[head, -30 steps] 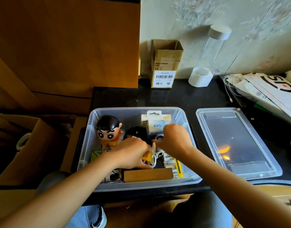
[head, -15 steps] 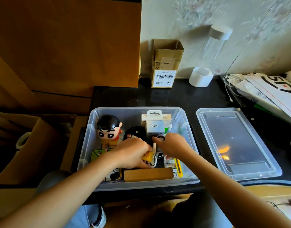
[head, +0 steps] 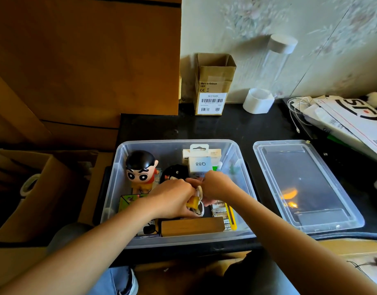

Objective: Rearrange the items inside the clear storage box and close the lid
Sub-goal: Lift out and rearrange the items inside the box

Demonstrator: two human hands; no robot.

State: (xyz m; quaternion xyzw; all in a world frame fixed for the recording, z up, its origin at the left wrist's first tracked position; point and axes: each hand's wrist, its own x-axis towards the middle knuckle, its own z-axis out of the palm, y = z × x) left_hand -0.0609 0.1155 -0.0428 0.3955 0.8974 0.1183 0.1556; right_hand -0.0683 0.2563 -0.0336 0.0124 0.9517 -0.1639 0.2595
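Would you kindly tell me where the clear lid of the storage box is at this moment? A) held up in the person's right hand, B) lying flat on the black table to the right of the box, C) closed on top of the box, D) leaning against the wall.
B: the lid lies flat on the black table right of the open storage box.

Inside my clear storage box (head: 243,167), the figurine (head: 141,169) has black hair, a red shirt and yellow shorts. At the box's near wall lies a tan wooden block (head: 192,226). Behind the box stands a brown carton (head: 213,84) with a white barcode label.
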